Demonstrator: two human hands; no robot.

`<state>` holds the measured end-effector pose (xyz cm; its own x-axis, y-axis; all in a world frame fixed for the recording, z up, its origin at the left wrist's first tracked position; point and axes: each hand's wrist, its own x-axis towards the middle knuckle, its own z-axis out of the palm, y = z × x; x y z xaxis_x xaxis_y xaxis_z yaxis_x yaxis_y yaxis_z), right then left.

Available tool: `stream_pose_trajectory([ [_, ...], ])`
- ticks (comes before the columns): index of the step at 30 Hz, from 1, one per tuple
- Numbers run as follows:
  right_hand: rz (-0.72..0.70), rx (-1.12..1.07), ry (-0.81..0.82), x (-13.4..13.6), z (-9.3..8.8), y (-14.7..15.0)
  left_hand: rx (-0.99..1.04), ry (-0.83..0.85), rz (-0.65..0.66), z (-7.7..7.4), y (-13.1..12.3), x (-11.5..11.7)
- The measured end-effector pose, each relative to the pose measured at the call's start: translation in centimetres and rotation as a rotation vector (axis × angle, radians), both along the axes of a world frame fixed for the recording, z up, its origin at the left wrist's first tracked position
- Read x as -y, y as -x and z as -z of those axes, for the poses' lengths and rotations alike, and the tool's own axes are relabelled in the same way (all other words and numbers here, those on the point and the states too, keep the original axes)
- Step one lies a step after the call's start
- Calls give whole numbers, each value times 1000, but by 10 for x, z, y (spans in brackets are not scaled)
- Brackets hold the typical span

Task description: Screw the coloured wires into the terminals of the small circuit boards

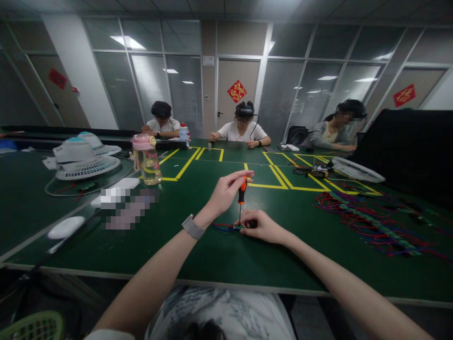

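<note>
A screwdriver (242, 191) with an orange and black handle stands nearly upright, its tip down on a small green circuit board (238, 227). Around the top of its handle is my left hand (226, 191), thumb and palm against it and some fingers stretched out past it. My right hand (264, 226) rests on the table, thumb and finger pinching the board's right side. Red and blue wires (222, 228) run off the board to the left. The exact spot under the screwdriver's tip is too small to make out.
On the green table (198, 255), a pile of wired circuit boards (371, 222) lies right. Left are fan parts (87, 158), a pink-lidded bottle (146, 160) and a white mouse (66, 227). Yellow tape (269, 185) marks rectangles. A dark panel (414, 156) rises right; several people sit opposite.
</note>
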<state>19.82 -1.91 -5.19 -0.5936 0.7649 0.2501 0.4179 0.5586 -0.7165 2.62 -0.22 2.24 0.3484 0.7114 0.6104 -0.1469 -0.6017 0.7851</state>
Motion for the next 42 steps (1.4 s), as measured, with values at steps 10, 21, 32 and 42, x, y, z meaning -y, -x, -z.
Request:
stream_pose_trajectory([
  [10,-12,-28,2,-2,1,0,-131,-291,-372,-4,3,4],
  [21,-19,-3,16,-1,-1,1,99,193,151,-7,1,4],
  [32,-25,-9,13,-1,-1,-1,115,185,-69,-2,-1,-3],
  [42,-28,-10,27,-2,0,-1,144,220,45,-2,-2,2],
])
